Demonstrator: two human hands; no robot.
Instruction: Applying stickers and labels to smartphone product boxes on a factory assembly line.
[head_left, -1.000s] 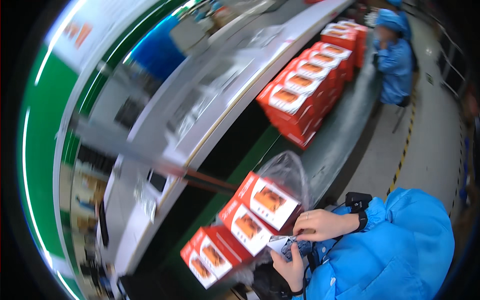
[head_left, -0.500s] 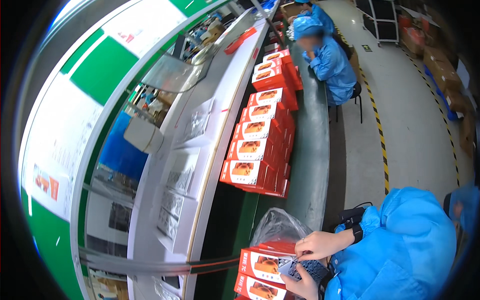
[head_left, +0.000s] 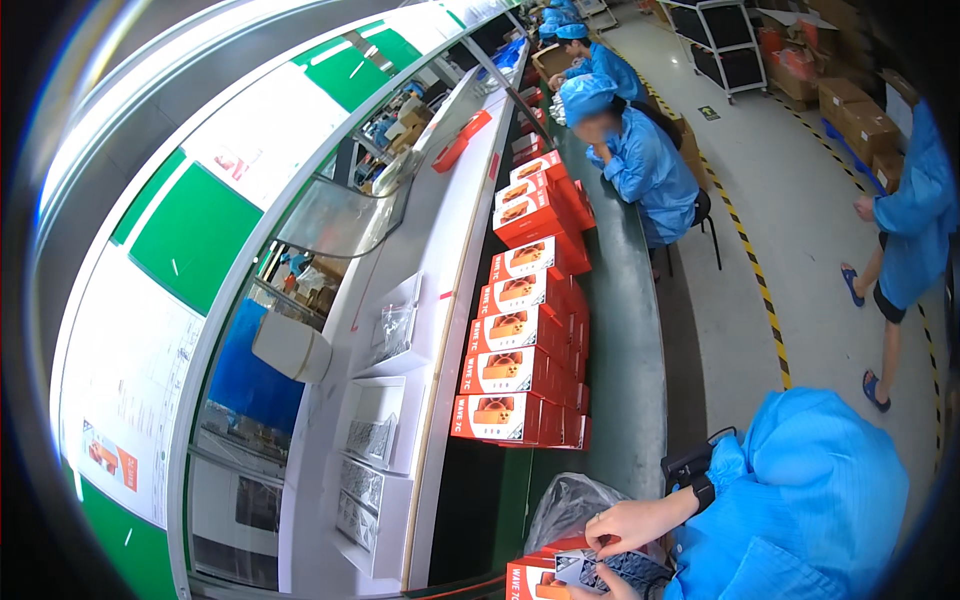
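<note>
Left hand [head_left: 622, 588]: thumb clamped over a dark grey patterned flat sheet [head_left: 632, 567]. Right hand [head_left: 635, 524]: fingertips drawn together at the sheet's edge; whether they pinch it cannot be told. Left of the grip: red-and-white cardboard carton [head_left: 528, 580]. Just above the grip: clear crinkled plastic bag [head_left: 570, 502]. Beyond the bag: stacked red-and-white cardboard boxes [head_left: 497, 417], a strip of grey-green worktop [head_left: 632, 430] running along their right, its long edge facing the aisle. Farther left: white shelf [head_left: 425, 235] with a wood-coloured edge. Labels: white lettering and a picture of an orange device on the box faces. Changed since half a second ago: hands and carton lower in view; a person in blue [head_left: 915, 215] now shows at right, where a blurred blue patch was.
</note>
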